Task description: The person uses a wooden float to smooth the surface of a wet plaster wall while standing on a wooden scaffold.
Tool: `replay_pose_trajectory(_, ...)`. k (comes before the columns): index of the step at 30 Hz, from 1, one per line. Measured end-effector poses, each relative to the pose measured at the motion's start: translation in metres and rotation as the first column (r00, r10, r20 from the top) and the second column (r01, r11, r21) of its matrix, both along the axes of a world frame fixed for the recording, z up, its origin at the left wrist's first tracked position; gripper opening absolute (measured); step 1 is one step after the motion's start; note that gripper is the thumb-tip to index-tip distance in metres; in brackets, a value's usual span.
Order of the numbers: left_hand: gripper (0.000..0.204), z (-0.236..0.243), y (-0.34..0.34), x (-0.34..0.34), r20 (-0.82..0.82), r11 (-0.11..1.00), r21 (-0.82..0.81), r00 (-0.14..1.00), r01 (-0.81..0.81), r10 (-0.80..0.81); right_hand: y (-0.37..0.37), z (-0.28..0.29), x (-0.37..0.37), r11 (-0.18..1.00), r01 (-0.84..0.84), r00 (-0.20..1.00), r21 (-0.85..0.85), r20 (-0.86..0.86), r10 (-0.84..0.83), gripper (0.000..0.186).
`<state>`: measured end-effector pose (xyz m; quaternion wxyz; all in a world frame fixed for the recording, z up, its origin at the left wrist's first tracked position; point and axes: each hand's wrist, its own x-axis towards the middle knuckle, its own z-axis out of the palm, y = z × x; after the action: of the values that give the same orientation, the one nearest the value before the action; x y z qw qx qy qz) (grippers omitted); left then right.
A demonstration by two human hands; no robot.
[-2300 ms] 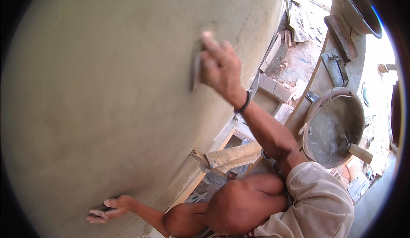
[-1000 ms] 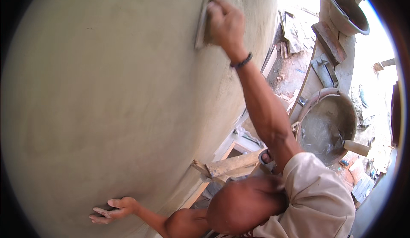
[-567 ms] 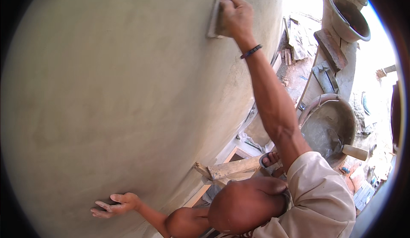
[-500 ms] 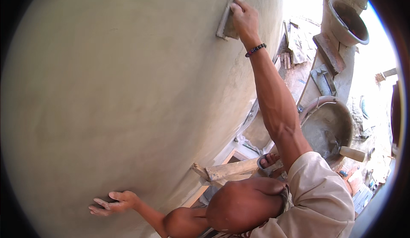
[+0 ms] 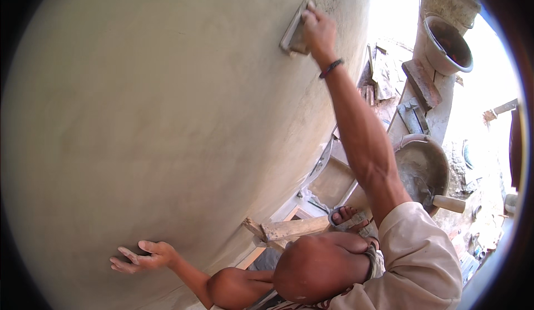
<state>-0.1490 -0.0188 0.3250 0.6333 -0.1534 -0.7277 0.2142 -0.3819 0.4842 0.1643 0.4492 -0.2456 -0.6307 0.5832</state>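
Observation:
A broad grey-beige plastered wall [image 5: 167,115] fills the left and middle of the view. Up high, my right hand [image 5: 320,34] is closed round the handle of a plastering trowel [image 5: 293,32], whose flat blade lies against the wall. The fingers hide most of that handle. A dark bracelet circles my right wrist. Low at the left, my left hand [image 5: 143,257] holds nothing; its fingers are spread and dusted pale, close to the wall. Whether they touch it I cannot tell.
On a plank at the right are a bucket [image 5: 449,45], a wooden block [image 5: 421,83] and a metal float [image 5: 413,116]. Nearer stands a basin [image 5: 421,168] with a pale-handled tool [image 5: 449,203] in it. Timber pieces [image 5: 295,228] are beside my bent knees and sandalled foot.
The trowel and my right hand have shifted very slightly down along the wall. My left hand has moved a little left and up. The view has tilted slightly.

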Motion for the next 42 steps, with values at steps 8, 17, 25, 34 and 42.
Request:
replay_pose_trajectory(8,0.041,-0.009,0.009,0.000,0.024,0.998,0.048,0.999,0.031,-0.033,0.018,0.054,0.018,0.967,-0.030,0.996,0.254,-0.076,0.051,0.034)
replay_pose_trajectory(17,0.040,0.009,-0.004,0.003,0.006,0.999,0.007,0.999,0.040,-0.040,-0.076,0.054,0.057,0.836,-0.017,0.990,0.549,-0.106,0.089,0.033)
replay_pose_trajectory(25,0.037,-0.004,0.006,-0.002,-0.009,0.998,0.047,0.999,0.051,-0.051,0.003,0.043,0.017,0.972,-0.066,0.998,0.225,0.024,0.063,0.034)
replay_pose_trajectory(34,0.041,-0.003,0.007,0.004,0.008,0.999,0.052,1.000,0.006,-0.006,0.045,0.129,0.002,0.899,-0.079,0.984,0.430,-0.112,0.140,0.035)
replay_pose_trajectory(42,0.040,0.001,0.003,0.006,0.064,0.996,0.080,0.996,0.049,-0.055,-0.079,0.052,0.062,0.813,-0.092,0.974,0.575,-0.117,0.193,0.035)
